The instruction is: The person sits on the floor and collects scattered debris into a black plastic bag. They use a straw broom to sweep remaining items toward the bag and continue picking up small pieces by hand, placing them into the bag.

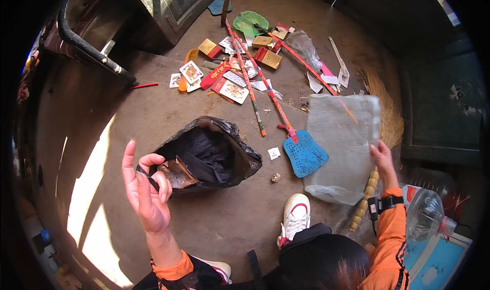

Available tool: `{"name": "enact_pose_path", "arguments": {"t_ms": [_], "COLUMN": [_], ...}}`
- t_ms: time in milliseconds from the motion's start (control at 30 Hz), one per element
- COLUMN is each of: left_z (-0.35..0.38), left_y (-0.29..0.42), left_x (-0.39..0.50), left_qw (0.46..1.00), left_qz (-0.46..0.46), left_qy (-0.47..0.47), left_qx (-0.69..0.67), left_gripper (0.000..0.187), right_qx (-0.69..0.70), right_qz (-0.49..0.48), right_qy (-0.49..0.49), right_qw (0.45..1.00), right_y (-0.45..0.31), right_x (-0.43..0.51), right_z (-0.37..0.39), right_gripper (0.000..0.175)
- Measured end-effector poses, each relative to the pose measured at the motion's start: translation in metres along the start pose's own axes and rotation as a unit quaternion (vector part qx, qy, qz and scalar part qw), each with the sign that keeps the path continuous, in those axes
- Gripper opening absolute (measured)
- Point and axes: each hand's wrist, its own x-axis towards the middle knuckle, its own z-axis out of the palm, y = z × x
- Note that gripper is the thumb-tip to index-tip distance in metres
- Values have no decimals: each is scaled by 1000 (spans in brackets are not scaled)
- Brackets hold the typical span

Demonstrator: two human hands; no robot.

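My left hand [149,198] grips the rim of a black plastic bag [226,156] with its lower fingers, while the index finger points up. The bag's mouth gapes upward, and a crumpled brown piece [179,173] lies just inside beside my fingers. On the right, my right hand [384,165] pinches the edge of a flat, translucent plastic bag [340,148], slightly blurred. Part of a straw broom [386,106] is hidden behind it. A blue fly swatter [305,154] lies between the two bags, its head against the translucent one in view.
Playing cards [234,92], gold-and-red cigarette packs [268,57], a green swatter head [250,22] and a crumpled clear bag [304,49] litter the floor ahead. A metal-framed chair [86,45] stands upper left. A large clear plastic bottle [425,215] lies lower right.
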Motion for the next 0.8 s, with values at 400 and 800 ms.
{"name": "enact_pose_path", "arguments": {"t_ms": [400, 800], "left_z": [-5, -5], "left_y": [-9, -14], "left_x": [1, -5], "left_qw": [1000, 999], "left_qz": [4, -24], "left_qy": [-5, 11], "left_qx": [-19, 18], "left_gripper": [58, 58], "right_qx": [-586, -572], "right_qz": [45, -1], "right_qy": [416, 105], "right_qw": [694, 814], "right_y": [11, -16], "right_x": [-1, 165], "right_z": [-183, 130], "right_gripper": [60, 92]}}
